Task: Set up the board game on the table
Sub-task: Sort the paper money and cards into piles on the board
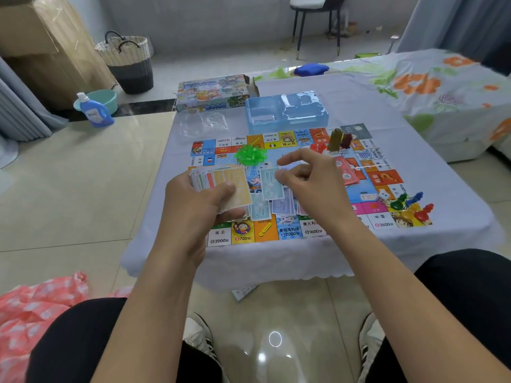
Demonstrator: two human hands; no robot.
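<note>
Head view: a seated person's two bare hands work over the game board (pixel 301 189), the landmark for every place below.
Left hand (pixel 199 205): over the board's near-left part; its fingers (pixel 225 189) and thumb are curled round a fanned stack of play money (pixel 221 183), a pale orange note on top.
Right hand (pixel 307 178): above the board's centre; its fingers (pixel 293 158) are loosely curled, forefinger stretched toward the left, thumb and a finger pinching the top edge of a teal note (pixel 272 183).
Loose notes (pixel 279 205): several blue and purple ones lie flat on the board just below the teal note, toward its near edge.
Green houses (pixel 250 154): a heap on the board's far-left inner area, just beyond the stack.
Red cards (pixel 347 172): on the board right of the right hand.
Dice (pixel 381 196): two white ones near the board's right edge.
Pawns (pixel 409 207): coloured pieces heaped at the board's near-right corner.
Tall pieces (pixel 338 139): olive and dark red ones upright at the far-right corner.
Blue tray (pixel 287 113): touching the board's far edge.
Game box (pixel 213 92): beyond the board, left of the tray.
Desk (pixel 414 134): under the board, covered by a pale lilac cloth.
</note>
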